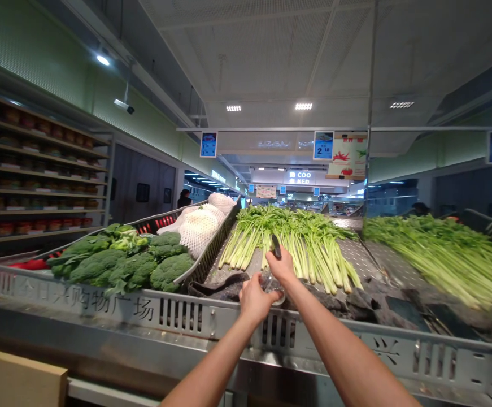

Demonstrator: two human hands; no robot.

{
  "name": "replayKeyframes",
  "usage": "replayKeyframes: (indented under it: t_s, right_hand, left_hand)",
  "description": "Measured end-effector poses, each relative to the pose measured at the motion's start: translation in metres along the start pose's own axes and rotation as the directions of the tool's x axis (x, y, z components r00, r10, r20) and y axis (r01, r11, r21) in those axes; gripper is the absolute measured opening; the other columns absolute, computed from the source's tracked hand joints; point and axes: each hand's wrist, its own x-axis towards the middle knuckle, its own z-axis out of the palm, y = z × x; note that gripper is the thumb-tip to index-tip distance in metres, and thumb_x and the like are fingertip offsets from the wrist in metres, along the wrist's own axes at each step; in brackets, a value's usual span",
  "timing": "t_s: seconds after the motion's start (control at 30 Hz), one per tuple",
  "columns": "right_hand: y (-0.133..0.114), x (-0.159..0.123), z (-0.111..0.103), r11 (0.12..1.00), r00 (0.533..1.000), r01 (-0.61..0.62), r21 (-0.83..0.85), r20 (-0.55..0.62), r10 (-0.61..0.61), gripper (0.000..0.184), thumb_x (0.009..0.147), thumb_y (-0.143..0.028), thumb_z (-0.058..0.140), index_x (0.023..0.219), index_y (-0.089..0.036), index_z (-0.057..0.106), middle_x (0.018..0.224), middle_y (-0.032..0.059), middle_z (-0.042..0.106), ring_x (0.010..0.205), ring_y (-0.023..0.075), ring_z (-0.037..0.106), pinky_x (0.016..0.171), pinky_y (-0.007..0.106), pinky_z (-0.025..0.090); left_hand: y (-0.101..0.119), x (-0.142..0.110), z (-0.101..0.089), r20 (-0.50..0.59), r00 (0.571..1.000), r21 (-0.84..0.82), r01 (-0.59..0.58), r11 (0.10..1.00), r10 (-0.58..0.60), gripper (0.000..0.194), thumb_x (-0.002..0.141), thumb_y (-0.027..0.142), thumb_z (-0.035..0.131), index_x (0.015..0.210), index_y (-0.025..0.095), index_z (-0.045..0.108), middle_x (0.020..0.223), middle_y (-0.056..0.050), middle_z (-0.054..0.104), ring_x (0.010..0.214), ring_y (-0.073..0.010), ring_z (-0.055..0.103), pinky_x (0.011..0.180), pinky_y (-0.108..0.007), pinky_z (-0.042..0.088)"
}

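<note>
Near the front of the display, my left hand (255, 297) curls around a clear, shiny, roundish object (278, 298), which its fingers partly cover. Just above and to the right, my right hand (282, 264) is closed on a short, narrow black object (275, 247) that sticks up from the fist; its kind is unclear. The two hands are close together. Behind them lies a wide bed of celery (288, 237), leaves to the back and pale stalks toward me. Dark crumpled cloth (224, 287) lies along the front beside my hands.
A grey plastic rail (237, 316) runs along the front. Broccoli (129, 265) and netted white produce (199, 226) fill the left crate. A mirror (432, 198) at right reflects celery. Price signs (323, 146) hang above. Stocked shelves (38, 175) stand at far left.
</note>
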Motion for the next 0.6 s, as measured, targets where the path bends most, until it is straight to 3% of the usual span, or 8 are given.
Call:
replayKeyframes:
  t_s: [0.33,0.6]
  right_hand:
    - [0.025,0.005,-0.039,0.988,0.996,-0.086,-0.127,-0.047,0.081,0.019,0.064,-0.032,0.040,0.068,-0.018,0.051,0.056,-0.0001,0.050,0.052,0.0121,0.044,0.049,0.021,0.030]
    - [0.026,0.011,-0.069,0.995,0.986,-0.048,-0.090,-0.163,0.033,0.022,0.063,-0.032,0.040,0.074,-0.017,0.052,0.061,0.0008,0.053,0.056,0.0138,0.046,0.052,0.023,0.032]
  left_hand:
    - [0.029,-0.004,0.030,0.102,0.993,-0.016,-0.056,0.998,0.057,0.064,0.052,0.047,0.061,0.108,0.021,0.044,0.101,-0.004,0.055,0.096,-0.0211,0.047,0.078,-0.027,0.035]
    - [0.058,-0.002,0.035,0.105,0.988,-0.071,-0.109,0.991,0.116,0.070,0.051,0.044,0.062,0.114,0.021,0.041,0.106,-0.005,0.053,0.101,-0.0225,0.045,0.082,-0.028,0.033]
